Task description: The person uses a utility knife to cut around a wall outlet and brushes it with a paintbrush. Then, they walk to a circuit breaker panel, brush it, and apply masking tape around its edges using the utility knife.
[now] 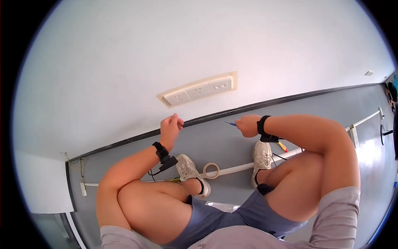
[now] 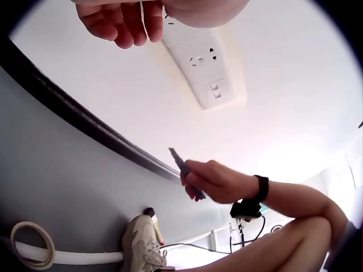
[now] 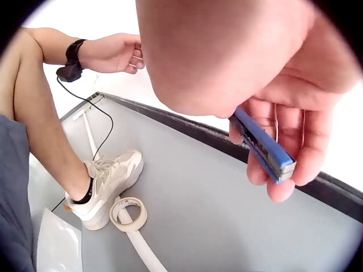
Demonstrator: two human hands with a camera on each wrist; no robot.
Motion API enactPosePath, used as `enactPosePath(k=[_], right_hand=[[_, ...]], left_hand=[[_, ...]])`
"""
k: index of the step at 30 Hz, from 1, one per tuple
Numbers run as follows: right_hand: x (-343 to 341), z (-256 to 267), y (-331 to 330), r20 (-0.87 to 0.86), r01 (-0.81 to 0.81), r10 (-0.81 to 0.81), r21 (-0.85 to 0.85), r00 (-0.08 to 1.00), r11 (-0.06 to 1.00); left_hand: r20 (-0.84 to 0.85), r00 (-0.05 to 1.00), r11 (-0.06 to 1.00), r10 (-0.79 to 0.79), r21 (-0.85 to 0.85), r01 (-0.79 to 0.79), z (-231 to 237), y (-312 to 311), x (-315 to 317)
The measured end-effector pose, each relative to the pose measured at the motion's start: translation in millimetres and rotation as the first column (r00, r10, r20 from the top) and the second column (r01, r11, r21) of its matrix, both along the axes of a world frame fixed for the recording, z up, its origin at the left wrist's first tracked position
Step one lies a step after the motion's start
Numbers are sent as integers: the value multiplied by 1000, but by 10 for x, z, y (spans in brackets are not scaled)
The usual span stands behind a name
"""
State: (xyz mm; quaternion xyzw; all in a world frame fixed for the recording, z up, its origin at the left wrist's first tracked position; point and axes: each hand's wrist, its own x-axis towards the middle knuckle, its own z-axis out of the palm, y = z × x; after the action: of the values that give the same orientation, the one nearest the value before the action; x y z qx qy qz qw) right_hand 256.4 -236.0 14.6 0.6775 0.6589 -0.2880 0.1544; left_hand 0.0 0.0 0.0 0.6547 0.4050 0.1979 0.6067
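Note:
My right hand point(image 1: 248, 125) grips a blue utility knife point(image 3: 265, 146), its blade point(image 2: 174, 153) pointing out toward the wall. My left hand point(image 1: 169, 132) is just below the left end of a white wall socket panel point(image 1: 199, 91), its fingers point(image 2: 126, 28) loosely bent and nothing seen in them. Three sections with holes make up the panel, and a strip of beige tape point(image 1: 235, 79) borders it. The knife hangs below and right of the panel, apart from it.
A roll of masking tape point(image 1: 211, 170) lies against a white pipe point(image 1: 236, 169) on the grey floor, between my shoes point(image 1: 262, 157). A yellow-and-red handled tool point(image 1: 282, 146) lies beyond the right shoe. Dark skirting point(image 1: 224, 113) runs along the wall's foot.

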Motion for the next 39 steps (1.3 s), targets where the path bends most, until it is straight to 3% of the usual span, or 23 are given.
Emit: enactPosePath(k=[2, 3, 5, 9, 13, 16, 18, 25, 30, 39], right_hand=[[-60, 90, -44, -46, 136, -133, 61, 990, 989], [-256, -22, 40, -111, 146, -139, 57, 984, 988], [-47, 3, 152, -138, 189, -169, 150, 976, 970], [180, 16, 266, -109, 190, -169, 214, 979, 958], [98, -99, 50, -158, 260, -234, 176, 959, 949], [73, -88, 0, -175, 268, -230, 237, 957, 934], [48, -64, 38, -223, 342, -294, 226, 929, 912], [-75, -148, 132, -316, 380, -300, 235, 900, 894], [-132, -109, 179, -442, 526, -383, 265, 811, 808], [-210, 22, 237, -422, 525, -400, 237, 813, 817]], left_hand=[[-65, 987, 986, -147, 68, 152, -113, -49, -67], [-130, 980, 985, -153, 62, 162, -77, 15, -302], [-158, 964, 964, -216, 122, 236, -85, 83, -136], [-109, 965, 950, -239, 179, 255, 74, 304, 37], [-127, 965, 964, -229, 105, 243, -14, 176, -91], [-142, 969, 977, -203, 38, 210, -46, 81, -102], [-172, 956, 970, -238, -2, 241, -24, 41, -96], [-207, 935, 957, -287, -15, 291, 34, -62, -106], [-209, 933, 956, -292, -67, 285, 66, -93, -133], [-204, 928, 949, -311, -117, 292, 62, -123, -116]])
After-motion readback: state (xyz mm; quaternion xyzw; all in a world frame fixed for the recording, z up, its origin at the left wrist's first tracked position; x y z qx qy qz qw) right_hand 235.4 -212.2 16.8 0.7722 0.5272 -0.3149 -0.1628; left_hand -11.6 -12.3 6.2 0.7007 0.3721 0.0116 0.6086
